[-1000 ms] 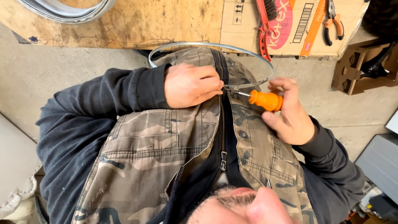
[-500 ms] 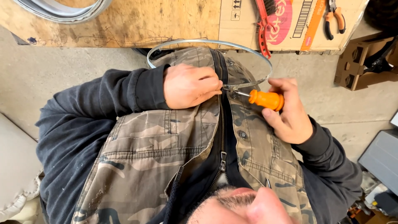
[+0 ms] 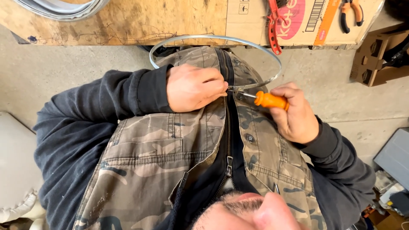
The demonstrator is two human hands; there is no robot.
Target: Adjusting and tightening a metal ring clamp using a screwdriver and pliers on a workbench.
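Note:
A thin metal hoop curves out in front of my chest, over my camouflage vest. My left hand is closed on the hoop where its ends meet near the vest's zip. An orange-handled screwdriver is gripped in my right hand, with its metal tip pointing left at that joint beside my left fingers. The joint itself is mostly hidden by my left hand.
A plywood bench top runs along the far side, with a cardboard box, a red tool and orange-handled pliers on it. A metal ring lies at far left. A cardboard piece and grey box sit right on the concrete floor.
Both hands hold nearly the same place; the screwdriver and my right hand shifted very slightly.

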